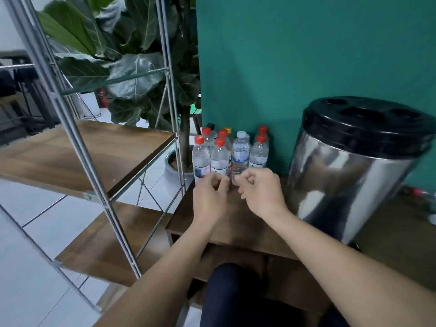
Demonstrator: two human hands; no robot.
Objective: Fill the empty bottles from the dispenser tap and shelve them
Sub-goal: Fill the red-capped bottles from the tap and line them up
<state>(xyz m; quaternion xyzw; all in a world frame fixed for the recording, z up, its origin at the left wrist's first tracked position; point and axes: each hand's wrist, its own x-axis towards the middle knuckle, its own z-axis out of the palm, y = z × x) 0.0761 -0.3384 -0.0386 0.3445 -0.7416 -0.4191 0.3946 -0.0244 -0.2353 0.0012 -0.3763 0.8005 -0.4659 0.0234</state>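
Note:
Several clear plastic bottles [220, 159], most with red caps and one with a white cap [240, 156], stand grouped at the back left of a brown wooden table [236, 223], against the teal wall. A steel dispenser [349, 180] with a black lid stands to their right; its tap is not visible. My left hand [210, 197] and my right hand [262, 192] hover just in front of the bottles. Their fingers are curled and hold nothing. A metal-framed rack with wooden shelves [94, 149] stands to the left.
A large potted plant [136, 74] grows behind the rack, its pot [172, 166] on the floor between rack and table. White tiled floor [28, 244] lies to the left. A dark-clothed knee [236, 293] shows below the table edge.

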